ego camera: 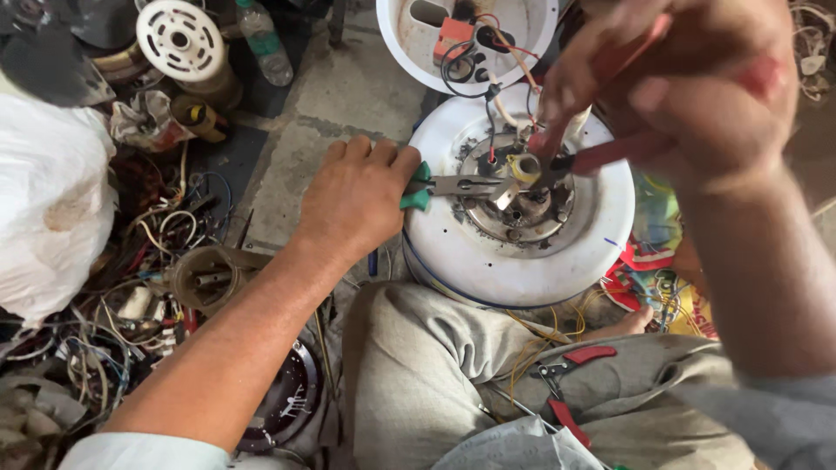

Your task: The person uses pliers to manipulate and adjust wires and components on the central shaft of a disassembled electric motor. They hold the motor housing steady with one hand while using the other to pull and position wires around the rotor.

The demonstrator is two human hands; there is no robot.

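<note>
A white round fan motor housing [522, 261] lies on the floor in front of my knees, its grey metal hub [522, 204] exposed. My left hand [357, 196] is closed on green-handled pliers [453, 185] whose jaws grip a part at the hub. My right hand [697, 87], blurred and close to the camera, holds red-handled pliers [601, 155] with the tips at a yellow-taped shaft [525, 165] in the hub's centre. Black and red wires [488, 96] run from the hub to a second white cover [466, 39] behind.
A tangle of wires and coils [131, 296] lies at left beside a white bag [48, 200]. A plastic bottle [264, 39] and white spool [181, 36] stand at the back. Another red-handled tool [566, 383] rests on my lap. Colourful packaging [657, 270] lies at right.
</note>
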